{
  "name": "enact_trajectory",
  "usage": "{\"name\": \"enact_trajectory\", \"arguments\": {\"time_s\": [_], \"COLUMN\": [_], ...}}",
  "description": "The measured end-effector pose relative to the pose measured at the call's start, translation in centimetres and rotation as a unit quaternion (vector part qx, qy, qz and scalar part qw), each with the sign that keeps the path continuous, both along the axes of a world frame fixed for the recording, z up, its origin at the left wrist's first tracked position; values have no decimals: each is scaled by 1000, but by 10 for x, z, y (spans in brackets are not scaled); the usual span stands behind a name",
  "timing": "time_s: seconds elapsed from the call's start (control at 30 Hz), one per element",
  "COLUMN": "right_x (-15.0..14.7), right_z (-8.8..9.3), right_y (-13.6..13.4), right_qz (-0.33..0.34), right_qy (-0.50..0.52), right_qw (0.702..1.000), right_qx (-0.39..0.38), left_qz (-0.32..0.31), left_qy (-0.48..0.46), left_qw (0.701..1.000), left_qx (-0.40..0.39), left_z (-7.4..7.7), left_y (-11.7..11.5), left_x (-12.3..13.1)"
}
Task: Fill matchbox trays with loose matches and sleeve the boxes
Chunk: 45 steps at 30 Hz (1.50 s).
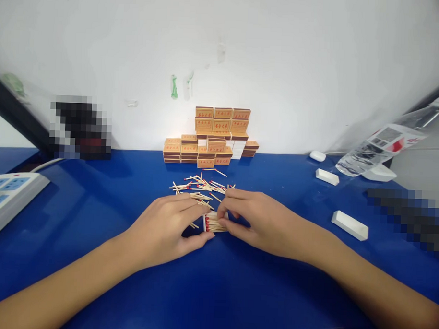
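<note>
A small white matchbox tray (204, 223) lies on the blue table, filled with red-headed matches (213, 224) lying side by side. My left hand (170, 223) holds the tray at its left end, forefinger along the far side and thumb at the near side. Over the tray's right end, my right hand (253, 216) has thumb and fingers pinched together on the matches; its fingers hide that end. Just beyond both hands, loose matches (204, 185) are scattered in a pile, some partly covered by my left hand.
Stacked orange matchboxes (221, 125) stand against the white wall. A power strip (20, 196) sits at left. On the right are white blocks (350, 225), a small white case (317, 156) and a leaning clear plastic bottle (382, 141).
</note>
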State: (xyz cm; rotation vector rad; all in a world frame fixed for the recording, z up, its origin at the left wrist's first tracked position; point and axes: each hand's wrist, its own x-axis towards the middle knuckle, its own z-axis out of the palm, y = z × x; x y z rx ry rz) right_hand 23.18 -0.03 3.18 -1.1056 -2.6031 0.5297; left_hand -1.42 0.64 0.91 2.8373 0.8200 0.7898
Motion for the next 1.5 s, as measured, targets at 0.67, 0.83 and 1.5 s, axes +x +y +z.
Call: {"name": "enact_trajectory", "arguments": {"time_s": [0.67,0.83,1.5], "right_x": [-6,8,36], "right_z": [-14,0,-14], "right_y": [32,14,44], "right_qz": [-155,-64,-154], "right_qy": [-41,13,-8], "right_qw": [987,998,980], "right_qx": [31,-1,128], "left_qz": [4,18,-2], "left_qy": [41,43,11], "left_qw": [999,999,1000], "left_qx": [-16,-25,-5], "left_z": [-4,-3,-2], "left_y": [-2,-1,-4], "left_x": [3,3,3]}}
